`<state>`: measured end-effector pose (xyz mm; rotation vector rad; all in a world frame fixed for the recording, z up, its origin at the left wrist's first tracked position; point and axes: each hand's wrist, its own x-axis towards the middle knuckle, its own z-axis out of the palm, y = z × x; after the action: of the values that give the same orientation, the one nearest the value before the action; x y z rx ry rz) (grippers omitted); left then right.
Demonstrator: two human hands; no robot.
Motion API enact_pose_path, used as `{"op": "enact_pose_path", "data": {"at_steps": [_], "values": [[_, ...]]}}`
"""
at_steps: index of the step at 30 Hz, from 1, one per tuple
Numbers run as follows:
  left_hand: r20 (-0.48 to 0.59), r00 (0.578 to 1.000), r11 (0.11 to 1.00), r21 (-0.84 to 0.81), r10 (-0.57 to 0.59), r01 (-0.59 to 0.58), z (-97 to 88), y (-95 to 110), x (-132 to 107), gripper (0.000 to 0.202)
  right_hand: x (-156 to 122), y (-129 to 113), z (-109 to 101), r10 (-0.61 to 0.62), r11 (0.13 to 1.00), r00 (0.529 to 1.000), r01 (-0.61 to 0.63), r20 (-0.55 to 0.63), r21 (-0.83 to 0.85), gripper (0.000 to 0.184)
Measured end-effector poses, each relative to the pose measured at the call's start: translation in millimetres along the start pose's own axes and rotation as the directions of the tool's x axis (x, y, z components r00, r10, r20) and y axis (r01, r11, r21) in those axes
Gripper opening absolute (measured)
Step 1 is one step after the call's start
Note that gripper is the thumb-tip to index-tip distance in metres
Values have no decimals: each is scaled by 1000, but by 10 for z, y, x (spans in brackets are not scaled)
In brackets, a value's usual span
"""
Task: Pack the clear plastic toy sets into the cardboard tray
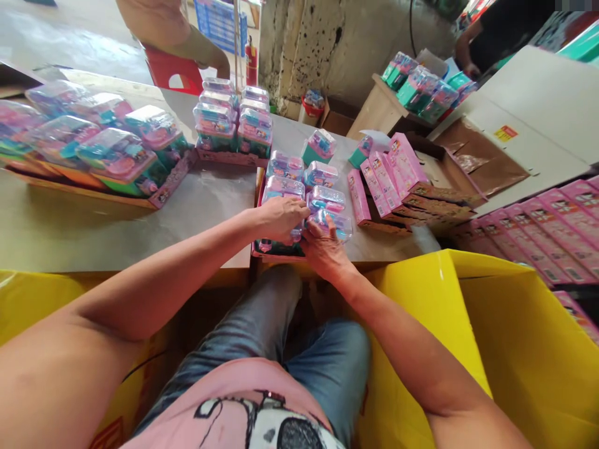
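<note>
Left hand (pixel 279 218): palm down, fingers curled over a clear toy pack (pixel 283 189) at the near table edge. Right hand (pixel 324 246): fingers closed around a neighbouring pack (pixel 333 223). Both packs sit in a pink tray (pixel 276 248). Flat pink cartons (pixel 384 181) lie just right; yellow box (pixel 515 349) nearby.

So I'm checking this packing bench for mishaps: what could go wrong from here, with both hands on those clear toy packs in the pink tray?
1. The pink display tray sits at the table edge, above the person's lap; a push from the left hand or right hand might tip it off.
2. The clear toy packs in it lie loose and uneven, so one could slide out.
3. The stacked packs behind might topple if the table is knocked.
</note>
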<state>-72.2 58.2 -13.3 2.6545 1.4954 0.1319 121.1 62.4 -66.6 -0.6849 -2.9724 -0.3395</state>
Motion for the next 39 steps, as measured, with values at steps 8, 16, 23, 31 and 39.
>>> {"op": "enact_pose_path", "data": {"at_steps": [8, 16, 23, 31, 39], "values": [[-234, 970, 949, -283, 72, -139, -161, -132, -113, 65, -91, 269, -394, 175, 894, 942, -31, -286, 447, 32], [-100, 901, 903, -138, -421, 407, 60, -214, 125, 70, 453, 511, -347, 538, 754, 838, -529, 96, 390, 57], [10, 915, 913, -68, -402, 402, 63, -194, 141, 69, 515, 533, -346, 476, 762, 853, -522, 216, 382, 61], [127, 902, 908, -13, -413, 418, -59, -235, 178, 74, 652, 923, -359, 463, 768, 880, -457, 103, 449, 44], [126, 869, 877, 19, -478, 480, -20, -224, 281, 71, 920, 955, -118, 378, 836, 910, -414, 168, 361, 49]]}}
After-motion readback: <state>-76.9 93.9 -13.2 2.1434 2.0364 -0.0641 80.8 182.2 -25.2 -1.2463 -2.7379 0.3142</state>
